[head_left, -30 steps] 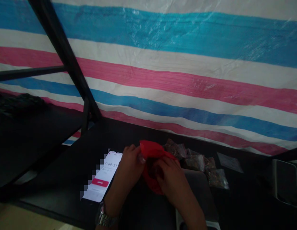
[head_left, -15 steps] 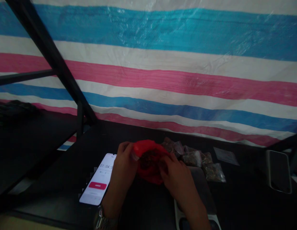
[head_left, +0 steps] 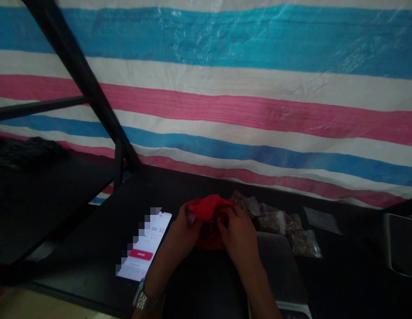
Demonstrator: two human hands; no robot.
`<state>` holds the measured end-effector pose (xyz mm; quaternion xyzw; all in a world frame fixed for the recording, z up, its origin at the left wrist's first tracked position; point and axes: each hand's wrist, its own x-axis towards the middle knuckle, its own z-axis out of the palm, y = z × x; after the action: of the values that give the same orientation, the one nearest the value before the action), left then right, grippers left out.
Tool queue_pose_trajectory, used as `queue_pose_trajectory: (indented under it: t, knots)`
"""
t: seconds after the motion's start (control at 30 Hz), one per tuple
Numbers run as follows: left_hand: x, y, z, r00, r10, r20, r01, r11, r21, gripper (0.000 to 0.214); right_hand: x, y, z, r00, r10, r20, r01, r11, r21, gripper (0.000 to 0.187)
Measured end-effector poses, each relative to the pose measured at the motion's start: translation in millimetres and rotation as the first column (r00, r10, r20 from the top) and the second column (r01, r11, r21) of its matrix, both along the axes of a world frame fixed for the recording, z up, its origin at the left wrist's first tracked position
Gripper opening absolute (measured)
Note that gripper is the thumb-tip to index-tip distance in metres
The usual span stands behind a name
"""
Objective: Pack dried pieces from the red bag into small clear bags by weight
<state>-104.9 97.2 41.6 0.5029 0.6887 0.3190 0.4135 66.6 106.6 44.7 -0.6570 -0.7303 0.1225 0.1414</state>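
Note:
Both my hands hold a red plastic bag (head_left: pixel 208 208) over a dark table (head_left: pixel 92 248). My left hand (head_left: pixel 183 230), with a metal watch on its wrist, grips the bag's left edge. Closed on the right edge is my right hand (head_left: pixel 237 232). Something dark shows inside the bag between my fingers; I cannot make out what it is.
A lit phone (head_left: pixel 146 252) lies left of my hands. Several small clear packets of brown stuff (head_left: pixel 279 223) lie to the right, with an empty clear packet (head_left: pixel 322 220) beyond. A grey tray (head_left: pixel 282 270) sits under my right arm. A striped tarp (head_left: pixel 225 88) hangs behind, with a black frame (head_left: pixel 79 75) at left.
My hands have drawn closer together, bunching the red bag so its open mouth has narrowed. The view shifted slightly.

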Motion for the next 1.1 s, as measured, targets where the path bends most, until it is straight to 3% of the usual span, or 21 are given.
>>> queue_pose_trajectory:
  t: [0.1,0.3,0.43,0.57,0.77,0.87,1.1]
  knots:
    - [0.2,4.7,-3.1,0.997,0.047,0.062,-0.050,0.998,0.039,0.045,2.3,-5.0,1.7,1.000,-0.001,0.011,0.001,1.000,-0.004,0.022]
    - [1.4,6.4,2.3,0.980,0.099,0.175,-0.107,0.994,0.033,0.032,-4.1,-8.4,1.4,0.999,-0.047,-0.002,0.046,0.989,-0.143,0.026]
    - [3.7,3.3,3.5,0.901,0.118,0.417,-0.125,0.992,-0.009,0.043,-6.1,-7.0,0.2,0.990,-0.104,-0.098,0.085,0.980,-0.179,0.028]
    - [3.8,2.0,4.5,0.826,0.105,0.553,-0.097,0.994,-0.044,0.045,-4.2,-5.6,-3.1,0.976,-0.108,-0.190,0.067,0.976,-0.209,0.029]
    - [4.0,2.1,2.2,0.828,0.082,0.555,-0.070,0.997,-0.043,0.050,-3.2,-5.1,-8.0,0.945,-0.073,-0.319,0.018,0.985,-0.171,0.024]
    - [6.0,1.6,1.5,0.790,0.080,0.608,-0.067,0.997,-0.045,0.050,-4.4,-5.8,-7.8,0.922,-0.044,-0.384,-0.021,0.987,-0.162,0.023]
    - [5.0,1.4,4.6,0.791,0.116,0.600,-0.084,0.993,-0.080,0.050,-3.1,-6.5,0.4,0.843,-0.082,-0.531,-0.055,0.970,-0.237,0.018]
